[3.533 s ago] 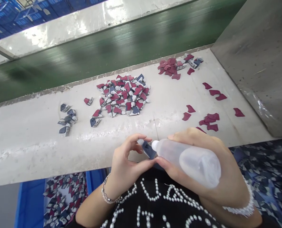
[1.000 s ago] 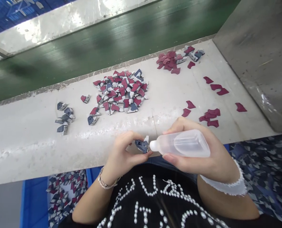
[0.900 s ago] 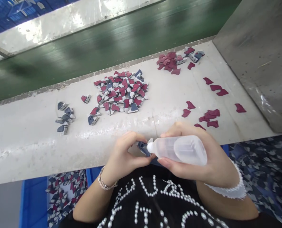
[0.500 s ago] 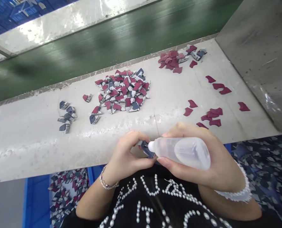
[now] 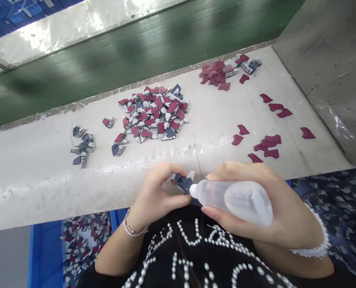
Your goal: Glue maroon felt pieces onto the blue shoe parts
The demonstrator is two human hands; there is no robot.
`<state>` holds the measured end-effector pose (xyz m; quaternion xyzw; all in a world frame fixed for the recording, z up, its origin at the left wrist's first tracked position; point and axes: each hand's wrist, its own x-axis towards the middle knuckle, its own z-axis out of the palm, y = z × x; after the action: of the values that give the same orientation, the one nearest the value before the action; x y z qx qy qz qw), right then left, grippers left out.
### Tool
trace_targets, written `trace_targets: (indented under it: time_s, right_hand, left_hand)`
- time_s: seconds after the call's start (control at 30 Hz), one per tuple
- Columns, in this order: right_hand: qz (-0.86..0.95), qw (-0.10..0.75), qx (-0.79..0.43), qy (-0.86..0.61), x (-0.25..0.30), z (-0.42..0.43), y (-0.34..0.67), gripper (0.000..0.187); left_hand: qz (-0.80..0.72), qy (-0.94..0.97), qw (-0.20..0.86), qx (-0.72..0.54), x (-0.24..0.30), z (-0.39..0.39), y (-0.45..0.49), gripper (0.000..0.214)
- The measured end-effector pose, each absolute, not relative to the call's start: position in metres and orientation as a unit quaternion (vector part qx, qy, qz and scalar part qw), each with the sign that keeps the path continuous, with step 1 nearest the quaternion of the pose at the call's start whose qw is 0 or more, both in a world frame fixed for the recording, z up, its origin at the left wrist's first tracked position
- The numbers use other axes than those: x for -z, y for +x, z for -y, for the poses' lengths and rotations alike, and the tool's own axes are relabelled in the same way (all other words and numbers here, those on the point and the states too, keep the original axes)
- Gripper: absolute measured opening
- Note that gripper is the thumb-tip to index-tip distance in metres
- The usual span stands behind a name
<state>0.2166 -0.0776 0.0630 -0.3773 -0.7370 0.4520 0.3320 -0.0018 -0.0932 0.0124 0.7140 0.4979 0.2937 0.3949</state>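
My left hand (image 5: 156,192) pinches a small navy and white fabric shoe piece (image 5: 182,184) between its fingers and thumb. My right hand (image 5: 250,208) grips a translucent plastic squeeze bottle (image 5: 232,200), whose white nozzle tip (image 5: 192,191) touches or nearly touches that piece. On the white work surface (image 5: 39,176) beyond my hands lies a heap of navy, white and maroon pieces (image 5: 152,114). Loose maroon pieces (image 5: 264,144) lie to the right, and a small group of navy pieces (image 5: 81,146) lies to the left.
A green conveyor belt (image 5: 120,60) runs behind the white surface, and a grey steel panel (image 5: 324,68) stands at the right. Below the surface edge, a blue crate (image 5: 45,256) holds similar pieces, and more pieces (image 5: 340,212) lie at lower right.
The two hands have brought the bottle's nozzle against the piece. The bottle now slopes down to the right, and the piece has turned in my left hand's fingers.
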Motion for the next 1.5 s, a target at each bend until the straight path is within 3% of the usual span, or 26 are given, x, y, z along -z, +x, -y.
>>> trace_targets:
  time_s: [0.83,1.17,1.5]
  right_hand:
    - [0.719,0.326,-0.484,-0.377,-0.068,0.074,0.217,0.02]
    - [0.761,0.285,-0.443,-0.378,-0.067,0.078,0.226,0.019]
    - [0.742,0.321,-0.409,-0.423,-0.07,0.079,0.223,0.017]
  left_hand:
    - [-0.47,0.757,0.376,-0.255,-0.02,0.093,0.003,0.04]
    - [-0.501,0.757,0.34,-0.246,-0.021,0.092,-0.001,0.037]
    - [-0.519,0.761,0.305,-0.241,-0.02,0.093,0.0,0.029]
